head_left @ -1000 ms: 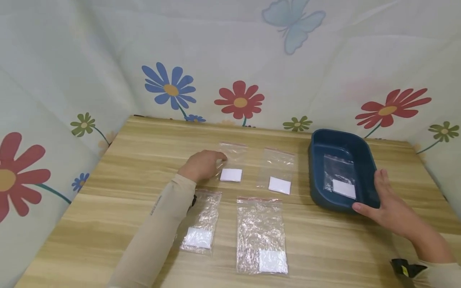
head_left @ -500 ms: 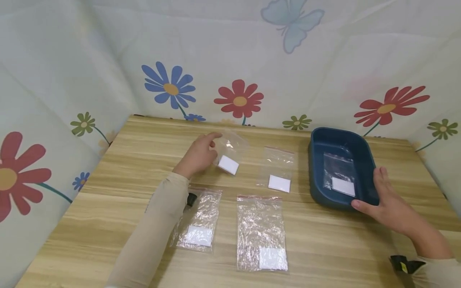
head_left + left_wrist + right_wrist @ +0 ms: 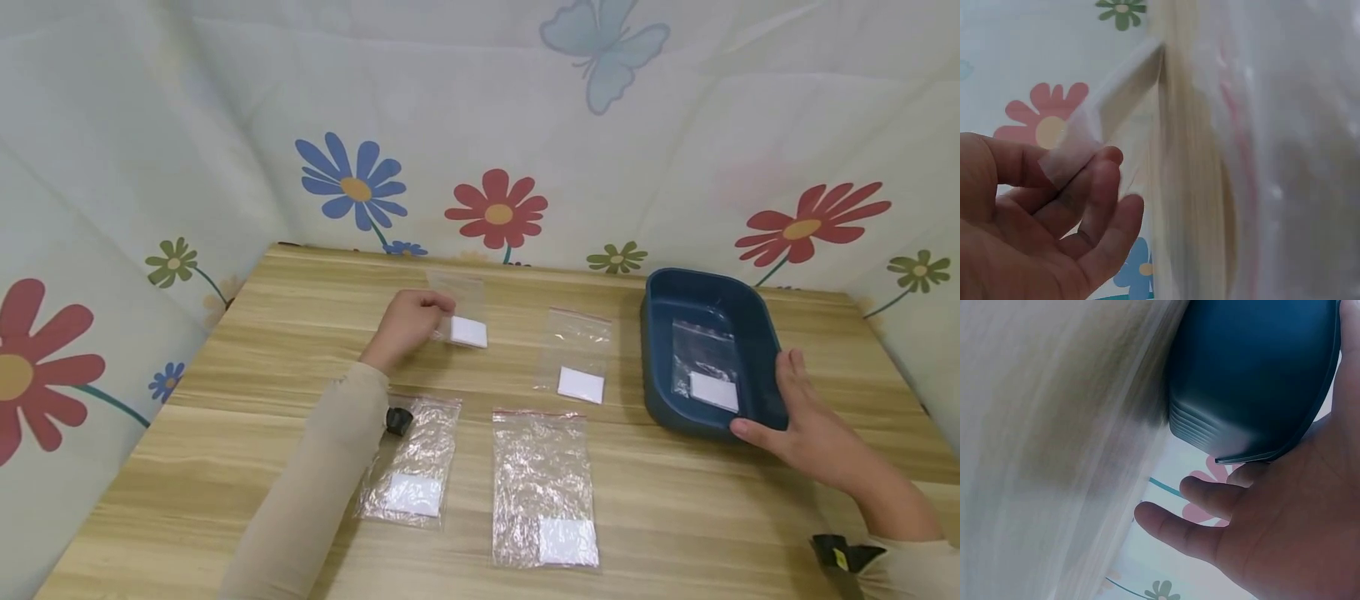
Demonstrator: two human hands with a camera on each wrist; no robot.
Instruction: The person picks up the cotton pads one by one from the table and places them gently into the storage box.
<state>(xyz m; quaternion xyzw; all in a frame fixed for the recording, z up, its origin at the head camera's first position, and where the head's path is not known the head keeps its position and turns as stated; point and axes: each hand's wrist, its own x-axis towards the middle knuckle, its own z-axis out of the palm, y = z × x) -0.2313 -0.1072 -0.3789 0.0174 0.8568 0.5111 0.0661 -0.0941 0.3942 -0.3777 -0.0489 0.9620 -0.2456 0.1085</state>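
Observation:
My left hand [image 3: 407, 323] pinches the edge of a small clear zip bag [image 3: 463, 292] that has a white block [image 3: 468, 332] in its lower part. Up close in the left wrist view, thumb and fingers hold a corner of the bag's film [image 3: 1072, 153], and the bag is tilted. My right hand [image 3: 821, 433] rests against the near right corner of a dark blue bin [image 3: 660, 408], thumb at the front rim and fingers along the side. Those fingers look mostly straight in the right wrist view. Inside the bin lies another bag [image 3: 705, 350] with a white block.
One small zip bag [image 3: 577, 337] lies between the left hand and the bin. Nearer the front are two larger bags, a crinkled one [image 3: 427, 442] partly under the left forearm and a bigger one [image 3: 543, 467]. A flowered curtain [image 3: 450, 100] borders the wooden table [image 3: 675, 517].
My left hand has taken hold of the small bag and shifted it left and away from me, tilting it on the way. The right hand and the bin have stayed in place.

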